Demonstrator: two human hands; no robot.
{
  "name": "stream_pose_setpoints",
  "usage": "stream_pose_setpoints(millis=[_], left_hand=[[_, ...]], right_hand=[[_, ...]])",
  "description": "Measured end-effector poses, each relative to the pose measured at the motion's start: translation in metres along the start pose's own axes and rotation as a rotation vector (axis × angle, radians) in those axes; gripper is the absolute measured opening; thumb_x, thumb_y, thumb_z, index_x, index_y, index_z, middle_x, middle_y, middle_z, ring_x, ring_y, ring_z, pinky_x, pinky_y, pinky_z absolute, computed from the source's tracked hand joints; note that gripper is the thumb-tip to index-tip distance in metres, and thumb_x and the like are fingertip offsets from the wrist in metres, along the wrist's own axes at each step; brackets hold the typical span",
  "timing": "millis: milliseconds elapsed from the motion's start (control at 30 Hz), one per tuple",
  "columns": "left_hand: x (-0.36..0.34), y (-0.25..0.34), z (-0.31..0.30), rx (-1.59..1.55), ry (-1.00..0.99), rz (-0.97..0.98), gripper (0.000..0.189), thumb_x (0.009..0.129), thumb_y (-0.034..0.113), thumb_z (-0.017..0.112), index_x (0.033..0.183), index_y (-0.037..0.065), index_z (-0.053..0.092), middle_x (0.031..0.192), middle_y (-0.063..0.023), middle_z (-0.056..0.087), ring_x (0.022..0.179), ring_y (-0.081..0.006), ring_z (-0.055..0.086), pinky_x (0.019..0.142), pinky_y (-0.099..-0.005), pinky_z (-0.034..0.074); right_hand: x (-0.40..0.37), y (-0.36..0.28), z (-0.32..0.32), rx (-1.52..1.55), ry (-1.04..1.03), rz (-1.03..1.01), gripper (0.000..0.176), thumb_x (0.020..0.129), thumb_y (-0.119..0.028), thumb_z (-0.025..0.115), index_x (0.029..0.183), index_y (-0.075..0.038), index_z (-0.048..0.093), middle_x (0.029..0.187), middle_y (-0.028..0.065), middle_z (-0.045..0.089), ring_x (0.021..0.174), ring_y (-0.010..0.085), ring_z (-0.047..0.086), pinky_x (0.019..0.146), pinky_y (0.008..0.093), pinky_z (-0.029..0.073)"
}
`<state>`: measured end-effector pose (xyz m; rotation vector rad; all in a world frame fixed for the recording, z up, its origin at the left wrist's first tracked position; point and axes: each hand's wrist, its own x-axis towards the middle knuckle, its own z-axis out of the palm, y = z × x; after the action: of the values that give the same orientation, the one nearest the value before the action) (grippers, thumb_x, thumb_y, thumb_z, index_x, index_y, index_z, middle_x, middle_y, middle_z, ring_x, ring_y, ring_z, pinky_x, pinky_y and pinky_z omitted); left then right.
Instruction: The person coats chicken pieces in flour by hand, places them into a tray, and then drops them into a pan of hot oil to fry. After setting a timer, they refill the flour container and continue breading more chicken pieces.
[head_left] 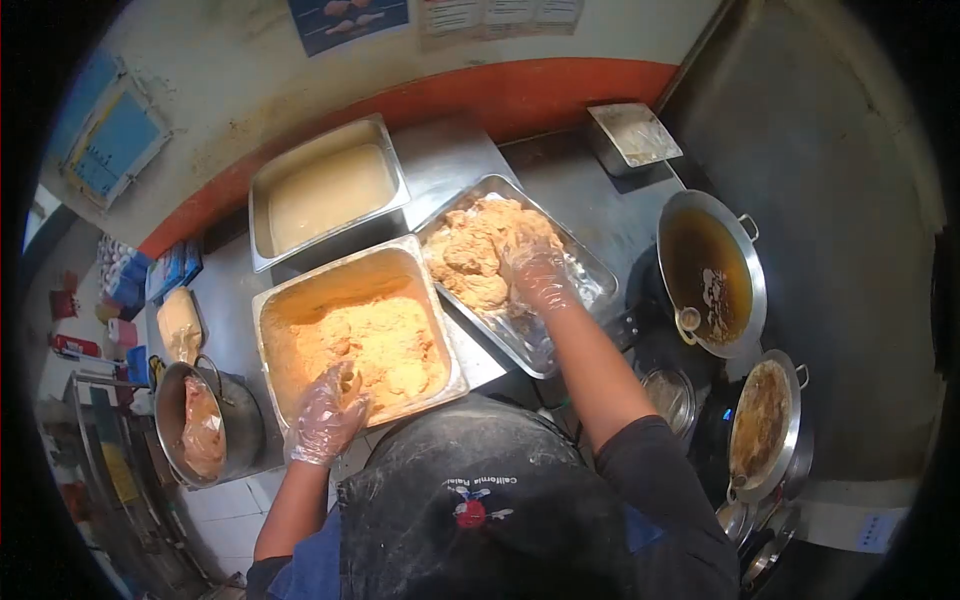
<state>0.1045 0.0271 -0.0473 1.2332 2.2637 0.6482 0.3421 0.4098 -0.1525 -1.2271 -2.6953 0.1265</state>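
Presses right hand point(540, 272), in a clear plastic glove, fingers spread, down onto the coated pieces point(470, 250). Pale gold, rough and floury, heaped too close together to count singly, in a plastic-lined metal tray point(600, 272) right of centre on the surface point(450, 160). Curls left hand point(325, 415), gloved the same way, fingers bent over one crumbed lump at the near edge of the crumb tray point(262, 300), just beside the first tray and full of orange-yellow breading point(385, 340).

Four rectangular metal trays in all: those two, a batter tray point(256, 205) behind with smooth beige liquid, and a small tray point(632, 135) further back to the right, well apart. One round pot point(245, 425) at the left, near the left hand, with pinkish raw meat point(203, 430) inside. Two round pans at the right: a wok point(708, 272) of dark oil, and a second pan point(762, 420) nearer, with brown liquid. Two hands, both gloved.
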Motion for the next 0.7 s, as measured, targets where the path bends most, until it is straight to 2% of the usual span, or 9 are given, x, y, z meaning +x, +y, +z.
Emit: stream_pose_setpoints(millis=[67,133,200,233,333,367,467,567,700], left_hand=[[0.012,0.008,-0.011,-0.032,-0.065,-0.022,0.061,0.095,0.028,0.085,0.148,0.006,0.065,0.141,-0.0237,0.072,0.126,-0.0383,0.073,0.108,-0.0474,0.058],[0.033,0.017,-0.014,0.176,0.02,0.264,0.065,0.097,0.033,0.084,0.153,0.009,0.062,0.148,-0.023,0.068,0.138,-0.0401,0.066,0.118,-0.0513,0.051],[0.062,0.059,-0.026,0.215,-0.035,0.352,0.071,0.1,0.044,0.08,0.16,0.014,0.057,0.159,-0.0189,0.063,0.148,-0.0389,0.058,0.126,-0.0535,0.044],[0.079,0.083,-0.03,0.24,-0.061,0.396,0.073,0.1,0.046,0.079,0.162,0.015,0.056,0.162,-0.0173,0.061,0.15,-0.038,0.057,0.127,-0.053,0.043],[0.15,0.126,0.007,0.435,-0.089,0.62,0.075,0.104,0.053,0.071,0.166,0.014,0.052,0.165,-0.0154,0.059,0.153,-0.0341,0.055,0.131,-0.0491,0.039],[0.183,0.135,0.024,0.474,-0.131,0.7,0.076,0.105,0.053,0.07,0.165,0.01,0.052,0.165,-0.0159,0.059,0.153,-0.0341,0.055,0.13,-0.0476,0.041],[0.253,0.186,0.06,0.697,-0.427,0.483,0.063,0.097,0.043,0.076,0.147,0.005,0.069,0.142,-0.0206,0.075,0.134,-0.0356,0.071,0.113,-0.0481,0.056],[0.305,0.183,0.106,0.633,-0.395,0.47,0.053,0.089,0.039,0.08,0.128,0.003,0.081,0.128,-0.0236,0.079,0.121,-0.038,0.077,0.102,-0.0489,0.061],[0.311,0.178,0.123,0.684,-0.491,0.46,0.049,0.078,0.037,0.084,0.111,0.001,0.086,0.121,-0.0257,0.081,0.116,-0.04,0.079,0.099,-0.0481,0.063]], right_hand=[[0.001,-0.002,-0.019,-0.166,-0.156,-0.02,0.052,0.112,-0.028,0.048,0.16,-0.01,0.06,0.168,0.0216,0.053,0.158,0.0394,0.047,0.133,0.0515,0.034],[0.017,-0.002,-0.022,-0.196,-0.152,0.036,0.048,0.112,-0.029,0.051,0.154,-0.011,0.065,0.16,0.0208,0.061,0.149,0.0389,0.057,0.126,0.0524,0.043],[0.019,0.006,-0.038,-0.35,-0.379,-0.05,0.041,0.112,-0.029,0.052,0.142,-0.011,0.072,0.145,0.0176,0.072,0.135,0.0397,0.068,0.117,0.0528,0.051],[0.018,0.018,-0.025,-0.385,-0.198,-0.145,0.035,0.111,-0.03,0.055,0.132,-0.012,0.077,0.131,0.0123,0.079,0.124,0.0381,0.074,0.109,0.0532,0.056],[0.012,0.034,-0.022,-0.065,-0.093,-0.106,0.036,0.112,-0.031,0.054,0.132,-0.014,0.079,0.132,0.0125,0.079,0.128,0.0379,0.072,0.112,0.0545,0.054],[0.013,0.035,-0.021,-0.071,-0.081,-0.097,0.036,0.112,-0.031,0.054,0.132,-0.014,0.079,0.132,0.0125,0.079,0.128,0.0379,0.072,0.112,0.0545,0.054],[0.008,0.029,-0.032,-0.034,-0.256,0.051,0.044,0.106,-0.034,0.065,0.145,-0.016,0.073,0.148,0.0127,0.072,0.14,0.0363,0.066,0.119,0.0546,0.05],[0.001,0.016,-0.054,-0.168,-0.341,0.094,0.086,0.084,-0.034,0.089,0.162,-0.019,0.057,0.17,0.0133,0.053,0.158,0.0328,0.049,0.127,0.052,0.044],[-0.006,0.023,-0.059,-0.065,-0.413,0.258,0.086,0.075,-0.025,0.094,0.155,-0.016,0.065,0.161,0.0167,0.061,0.148,0.0373,0.059,0.122,0.0485,0.05]])
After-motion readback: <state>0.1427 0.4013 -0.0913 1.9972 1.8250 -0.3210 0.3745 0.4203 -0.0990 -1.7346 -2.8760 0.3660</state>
